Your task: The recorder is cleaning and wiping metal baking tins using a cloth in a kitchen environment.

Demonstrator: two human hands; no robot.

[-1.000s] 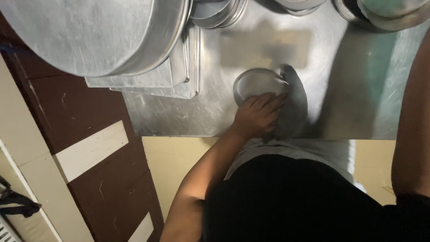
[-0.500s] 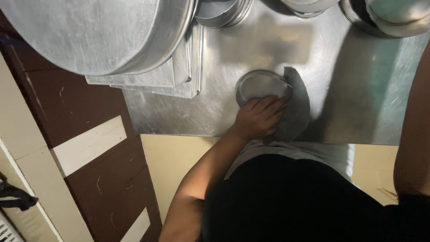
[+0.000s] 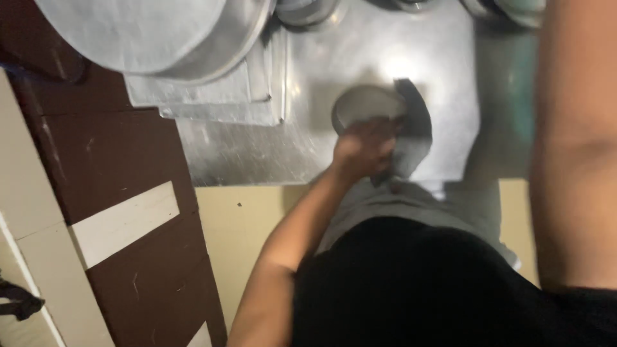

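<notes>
The left hand (image 3: 363, 148) stays clamped on the near rim of a small round metal tin (image 3: 367, 109) — a grey cloth (image 3: 411, 138) just right of the tin — both barely shifted on the steel counter (image 3: 257, 148). Right hand's grip is out of view, only its forearm showing.

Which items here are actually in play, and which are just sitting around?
In play:
- left hand, resting on the near rim of the small round metal bowl
- dark grey cloth, lying against that bowl

Lying about:
- large round metal pan, far left
- flat metal trays under that pan
- steel countertop

The right forearm shows; its hand is out of frame.
</notes>
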